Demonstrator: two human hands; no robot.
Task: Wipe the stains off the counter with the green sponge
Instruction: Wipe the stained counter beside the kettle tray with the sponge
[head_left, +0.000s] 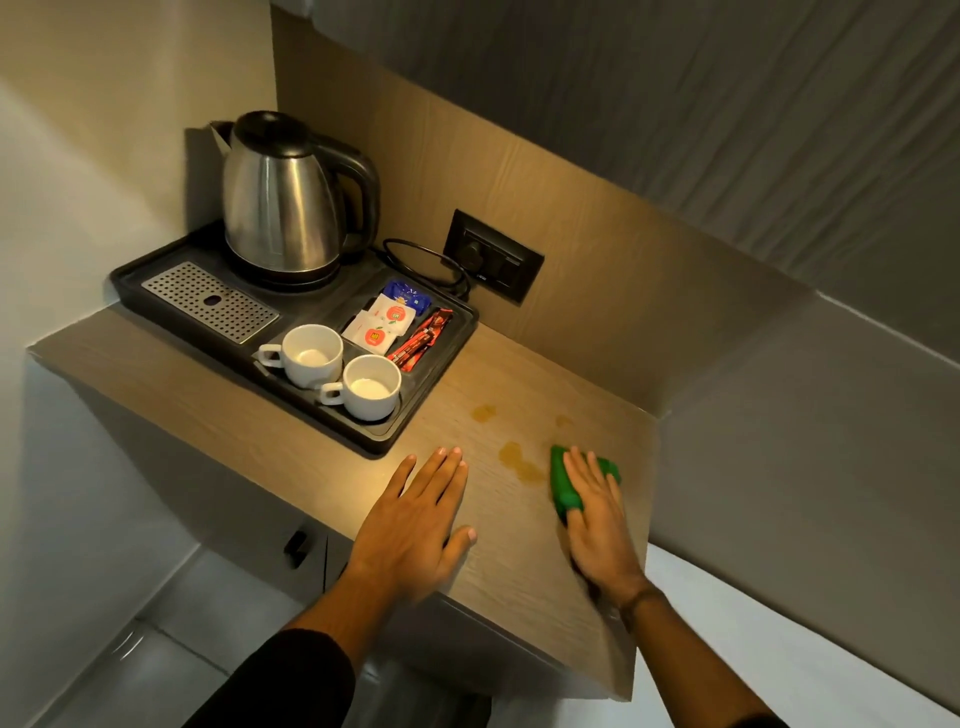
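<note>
Stained wooden counter (519, 545); left hand (415, 514) flat, empty; right hand (597, 519) pressing green sponge (563, 480).

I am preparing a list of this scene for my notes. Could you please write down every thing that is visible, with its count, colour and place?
kettle: 1, steel with black lid and handle, back of tray
tray: 1, black, left part of counter
drip grate: 1, silver, tray left
cups: 2, white, tray front
sachets: several, white, blue and red, tray right compartment
socket: 1, black, back wall, cable plugged in
counter: 1, light wood
stains: about three, yellow-brown, counter middle
green sponge: 1, under right hand
left hand: flat on counter, empty
right hand: pressing sponge, beside nearest stain
</note>
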